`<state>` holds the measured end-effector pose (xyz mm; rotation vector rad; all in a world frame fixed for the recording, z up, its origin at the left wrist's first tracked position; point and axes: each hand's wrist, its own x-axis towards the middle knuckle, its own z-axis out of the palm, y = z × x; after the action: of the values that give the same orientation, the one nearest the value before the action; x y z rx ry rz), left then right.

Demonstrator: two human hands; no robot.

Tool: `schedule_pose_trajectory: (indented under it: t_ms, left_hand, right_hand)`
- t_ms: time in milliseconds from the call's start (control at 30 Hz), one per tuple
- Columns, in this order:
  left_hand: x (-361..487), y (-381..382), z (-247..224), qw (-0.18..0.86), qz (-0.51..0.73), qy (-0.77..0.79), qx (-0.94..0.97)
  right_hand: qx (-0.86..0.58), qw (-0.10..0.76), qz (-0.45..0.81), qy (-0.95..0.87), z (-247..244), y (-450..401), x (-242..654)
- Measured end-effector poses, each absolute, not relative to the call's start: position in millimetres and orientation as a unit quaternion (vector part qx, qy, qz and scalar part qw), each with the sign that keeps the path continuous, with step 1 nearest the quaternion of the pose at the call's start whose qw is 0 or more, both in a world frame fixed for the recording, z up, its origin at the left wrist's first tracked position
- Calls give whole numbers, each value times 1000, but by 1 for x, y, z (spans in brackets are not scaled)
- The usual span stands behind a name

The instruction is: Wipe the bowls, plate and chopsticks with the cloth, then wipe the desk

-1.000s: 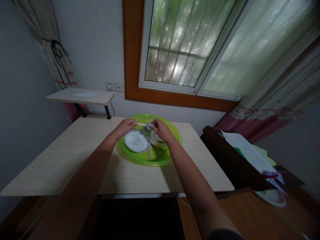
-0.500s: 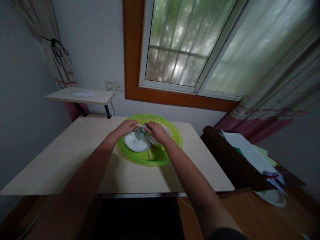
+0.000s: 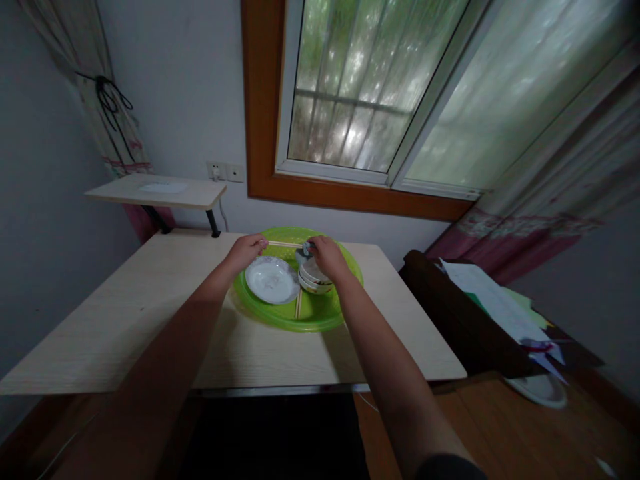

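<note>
Glossy, smooth green plastic tray (image 3: 320, 319) at centre, shiny white plate (image 3: 273, 281) in it, on a matt, wood-grained tabletop (image 3: 395, 320).

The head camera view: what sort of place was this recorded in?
Probably a room in a home: tied-back curtains beside a wood-framed window, and a wooden table holding a green tray of bowls and a plate.

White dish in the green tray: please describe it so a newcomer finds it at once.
Below the window, a pale table holds a round green tray. The white dish lies in the tray's left half. It is wide and shallow; the stacked bowls beside it are narrower and deeper.
</note>
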<state>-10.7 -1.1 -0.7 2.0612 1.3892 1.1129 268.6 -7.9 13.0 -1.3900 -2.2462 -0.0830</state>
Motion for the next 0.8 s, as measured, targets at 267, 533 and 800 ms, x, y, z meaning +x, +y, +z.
schedule_pose_trajectory:
  t_ms: [267, 533, 800]
  left_hand:
    - [-4, -1, 1, 236, 323, 413, 818]
    - [-9, -1, 1, 216, 392, 485, 751]
    - [-12, 5, -3, 212, 416, 504, 727]
  right_hand:
    - [-413, 234, -40, -879, 15, -23, 233]
    - [-508, 244, -74, -823, 17, -17, 251]
    - [-584, 237, -99, -770, 17, -11, 268]
